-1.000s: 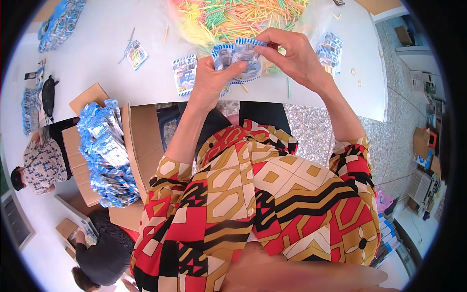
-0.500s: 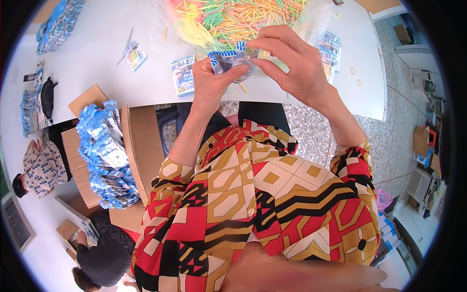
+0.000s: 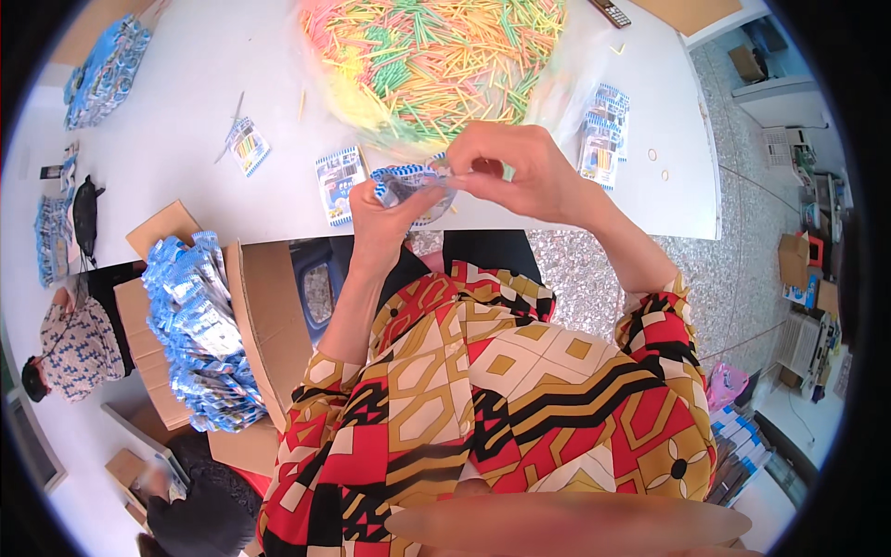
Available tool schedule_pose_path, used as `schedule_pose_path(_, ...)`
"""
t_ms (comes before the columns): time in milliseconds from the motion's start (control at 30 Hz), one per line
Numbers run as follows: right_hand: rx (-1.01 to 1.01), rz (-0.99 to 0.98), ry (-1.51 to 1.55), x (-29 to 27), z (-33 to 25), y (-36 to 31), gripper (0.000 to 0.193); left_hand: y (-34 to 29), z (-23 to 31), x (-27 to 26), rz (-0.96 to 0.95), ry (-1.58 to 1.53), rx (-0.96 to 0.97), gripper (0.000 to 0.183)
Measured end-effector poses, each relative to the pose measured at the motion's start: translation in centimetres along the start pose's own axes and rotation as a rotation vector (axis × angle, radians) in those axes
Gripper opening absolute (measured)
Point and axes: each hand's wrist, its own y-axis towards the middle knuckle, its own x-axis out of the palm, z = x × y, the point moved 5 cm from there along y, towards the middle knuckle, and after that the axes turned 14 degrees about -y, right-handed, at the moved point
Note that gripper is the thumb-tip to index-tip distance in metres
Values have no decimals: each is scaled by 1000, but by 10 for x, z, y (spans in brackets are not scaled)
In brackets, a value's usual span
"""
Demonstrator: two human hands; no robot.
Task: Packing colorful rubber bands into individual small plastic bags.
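A small clear plastic packet (image 3: 408, 179) with a blue-and-white checked edge is held up just past the table's near edge. My left hand (image 3: 379, 215) grips its left side, thumb across the front. My right hand (image 3: 524, 176) pinches the packet's right edge between thumb and curled fingers. Beyond my hands, a large heap of short thin coloured sticks (image 3: 436, 65), pink, orange, yellow and green, lies on clear plastic sheeting. Another packet (image 3: 339, 181) lies flat beside my left hand. To the right of my right hand, several more packets (image 3: 605, 130) overlap in a row.
At my left stands an open cardboard box (image 3: 264, 316) heaped with blue-and-white packets (image 3: 200, 320). On the white table (image 3: 204, 56) are a packet (image 3: 248, 147) over a thin metal tool, rubber bands (image 3: 652, 149) and a dark keypad device (image 3: 610, 12). Two people (image 3: 88, 325) are farther left.
The view has shifted, showing more of the stick heap. My hands and the packet are lower and closer to me, and my right fingers have curled in more tightly at its edge.
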Motion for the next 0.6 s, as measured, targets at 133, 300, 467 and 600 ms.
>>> schedule_pose_path(133,237,189,96,-18,46,15,11,4,1,-4,45,7,34,16)
schedule_pose_path(300,379,437,-328,-55,182,14,18,3,2,-4,39,11,29,16)
schedule_pose_path(467,554,216,-838,-66,233,35,21,3,1,-2,34,-30,22,16)
schedule_pose_path(600,518,188,-1024,-61,228,56,21,3,0,1,13,-71,28,15)
